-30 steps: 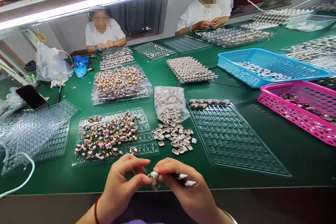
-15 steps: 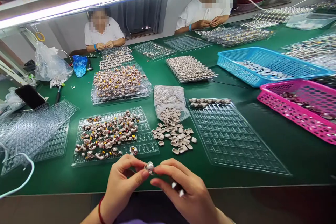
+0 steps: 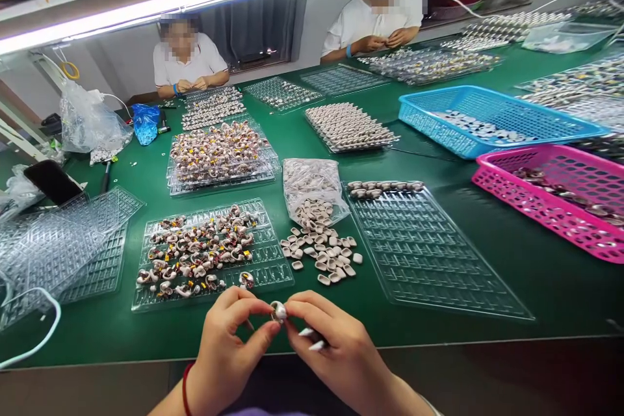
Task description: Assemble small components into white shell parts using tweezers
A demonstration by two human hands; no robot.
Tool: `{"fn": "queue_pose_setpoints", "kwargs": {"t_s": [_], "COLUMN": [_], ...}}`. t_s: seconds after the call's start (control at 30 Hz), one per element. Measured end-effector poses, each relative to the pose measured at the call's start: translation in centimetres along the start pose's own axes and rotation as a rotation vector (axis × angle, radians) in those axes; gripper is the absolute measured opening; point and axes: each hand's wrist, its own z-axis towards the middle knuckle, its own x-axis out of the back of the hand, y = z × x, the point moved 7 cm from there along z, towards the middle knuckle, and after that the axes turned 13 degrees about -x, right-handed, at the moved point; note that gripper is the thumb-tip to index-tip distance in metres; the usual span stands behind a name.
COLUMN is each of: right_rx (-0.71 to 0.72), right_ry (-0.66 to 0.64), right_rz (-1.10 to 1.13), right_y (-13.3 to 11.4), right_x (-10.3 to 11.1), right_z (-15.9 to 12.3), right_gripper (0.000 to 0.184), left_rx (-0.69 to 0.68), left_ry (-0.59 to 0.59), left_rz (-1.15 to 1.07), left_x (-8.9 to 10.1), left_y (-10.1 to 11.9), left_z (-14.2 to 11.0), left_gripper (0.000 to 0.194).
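Note:
At the table's front edge, my left hand (image 3: 238,341) and my right hand (image 3: 336,344) meet around a small shiny whitish earphone piece (image 3: 279,311). Left thumb and index finger close on its left side, while right fingertips press its other side. Tucked in the right hand is what looks like a pair of tweezers, a dark tool with two white tips (image 3: 314,340) pointing left. Just beyond the left hand lies a clear tray (image 3: 273,273) of similar beige pieces with yellow and red bits. Loose beige shell caps (image 3: 331,260) spill from a clear bag (image 3: 312,175) ahead.
Right of the caps lies a clear tray (image 3: 439,260) with beige pieces along its far end. A pink basket (image 3: 511,198) and a blue basket (image 3: 439,133) stand at right. Stacked trays (image 3: 219,156), a phone (image 3: 51,182) and two co-workers (image 3: 190,65) are farther off.
The earphone piece has turned a little between my fingers. My right fingers have closed nearer to it, and the white tips in that hand have swung to point left.

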Motion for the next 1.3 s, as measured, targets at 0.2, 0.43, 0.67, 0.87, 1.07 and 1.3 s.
{"fn": "queue_pose_setpoints", "kwargs": {"t_s": [0.2,0.43,0.67,0.87,1.07,1.3], "right_rx": [-0.128,-0.514,-0.861,-0.987,-1.128,-1.157], "right_ry": [-0.174,-0.465,-0.657,-0.668,-0.654,-0.613], "right_rz": [0.012,0.204,0.43,0.507,0.718,0.819], "right_y": [1.0,2.9,4.8,5.5,5.7,6.0], "right_x": [-0.3,-1.2,-2.3,-2.6,-3.2,-3.9], "right_z": [0.7,1.9,1.8,1.6,0.8,-0.1], "right_gripper": [0.021,0.01,0.009,0.01,0.023,0.034], "left_rx": [-0.239,-0.505,-0.615,-0.595,-0.623,-0.614], "left_ry": [-0.069,-0.118,-0.168,-0.139,-0.143,-0.087], "left_rz": [0.203,0.265,0.404,0.495,0.433,0.356], "left_x": [-0.4,-0.8,-1.0,-1.5,-1.1,-0.3], "left_y": [1.0,2.6,3.9,4.1,3.3,2.2], "left_z": [0.0,0.4,-0.1,-0.4,-0.5,-0.7], "left_gripper": [0.018,0.024,0.021,0.022,0.022,0.022]}}
